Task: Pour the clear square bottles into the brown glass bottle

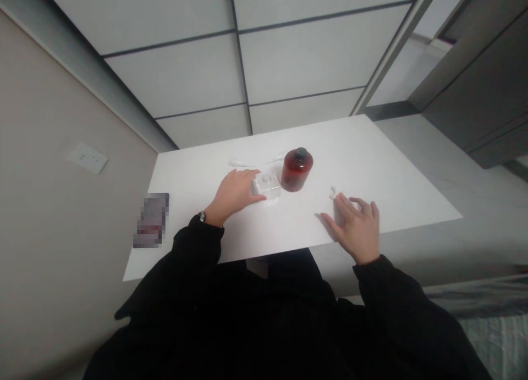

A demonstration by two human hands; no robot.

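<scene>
1. Black sleeves [198, 248] fill the bottom of the frame. The left hand [233, 196] reaches from them to mid-frame, and the right hand [358, 229] lies lower right of centre.
2. On the left hand, the fingers [247, 179] are stretched out and close together. Their tips rest against the near side of a small clear box [267, 185], and they grip nothing.
3. On the right hand, the fingers [350, 204] are spread flat on the white desk [391, 165] and pinch nothing. A tiny white piece [332, 192] lies just beyond the tips, not touching them.
4. Right beside the box stands a red-brown bottle [297, 170], upright and capped; I cannot tell whether the two touch. A sideways shove on the box would likely knock the bottle over.
5. The white piece and the white strip [247, 162] behind the box barely stand out from the desk. A careless sweep of either hand could flick them away unnoticed.
</scene>
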